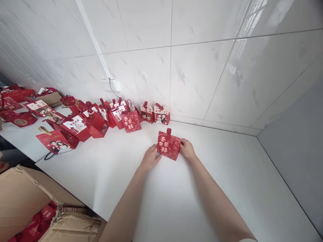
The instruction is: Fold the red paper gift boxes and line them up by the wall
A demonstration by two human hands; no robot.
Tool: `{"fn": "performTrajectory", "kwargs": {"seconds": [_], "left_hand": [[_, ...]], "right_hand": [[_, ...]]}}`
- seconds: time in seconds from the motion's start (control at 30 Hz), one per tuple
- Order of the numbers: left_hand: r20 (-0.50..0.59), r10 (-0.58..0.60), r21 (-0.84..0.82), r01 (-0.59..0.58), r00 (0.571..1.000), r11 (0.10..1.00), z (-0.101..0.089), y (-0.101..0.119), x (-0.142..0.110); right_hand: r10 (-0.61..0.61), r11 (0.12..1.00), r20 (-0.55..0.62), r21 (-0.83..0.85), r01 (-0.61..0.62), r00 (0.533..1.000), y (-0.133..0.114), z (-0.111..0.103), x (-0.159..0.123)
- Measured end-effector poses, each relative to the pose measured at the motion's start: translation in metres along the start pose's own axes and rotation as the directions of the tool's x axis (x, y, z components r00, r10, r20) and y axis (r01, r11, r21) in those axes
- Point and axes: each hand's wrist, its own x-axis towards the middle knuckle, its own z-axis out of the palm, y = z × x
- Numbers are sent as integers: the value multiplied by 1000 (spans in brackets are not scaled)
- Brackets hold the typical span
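Observation:
A red gift box (169, 145) with white Chinese characters and a ribbon loop on top stands upright on the white table, right in front of me. My left hand (150, 157) is at its left side, fingers curled against the lower edge. On the opposite side, my right hand (187, 148) grips the box's right edge, with some fingertips hidden behind it. Between them the two hands hold the box from both sides. Behind it, against the wall, stand two smaller boxes with cartoon couples, one being the white-and-red box (162, 114).
Several red gift boxes (75, 127) crowd the table's left side. An open cardboard carton (22, 188) with red items inside sits below the left edge. A tiled wall (194, 77) with a power socket (111, 84) runs behind; a grey panel (297, 141) borders the right.

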Motion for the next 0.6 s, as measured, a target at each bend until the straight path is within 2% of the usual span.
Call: {"fn": "performTrajectory", "kwargs": {"seconds": [0.03,0.1,0.13,0.17,0.2,0.23,0.27,0.3,0.37,0.4,0.47,0.53,0.6], "left_hand": [[-28,-17,-7,17,999,1000,0,-1,1],[-150,-156,-66,147,976,987,-3,-4,4],[-232,-268,-133,243,935,961,-8,-4,5],[-294,-388,-218,334,874,917,-16,-4,5],[-321,-467,-278,389,824,878,-26,-2,4],[-321,-511,-318,417,798,851,-39,2,1],[-296,-533,-347,431,793,833,-53,8,-3],[-241,-544,-376,439,804,816,-68,18,-9],[36,-468,-379,446,883,811,-97,44,-22],[81,-431,-296,435,899,851,-109,59,-29],[66,-365,-46,368,929,929,-125,88,-42],[16,-345,204,335,938,920,-129,107,-51],[-86,-338,366,346,937,864,-127,113,-57]], "right_hand": [[-11,1000,67,22,10,998,-3,-3,-2],[-44,992,269,128,9,962,-10,-11,-6],[-62,980,365,198,-13,929,-13,-15,-8],[-77,963,436,265,-46,897,-17,-18,-10],[-87,944,481,319,-81,872,-20,-20,-12],[-91,931,511,349,-109,855,-24,-20,-13],[-89,927,536,354,-127,839,-28,-18,-14],[-90,929,580,342,-142,810,-32,-13,-15],[-110,944,703,294,-147,703,-43,4,-19],[-123,954,757,269,-134,641,-49,16,-23],[-176,967,820,246,-59,544,-62,45,-35],[-225,969,821,246,31,525,-70,73,-51],[-232,972,760,206,113,607,-74,96,-67]]}}
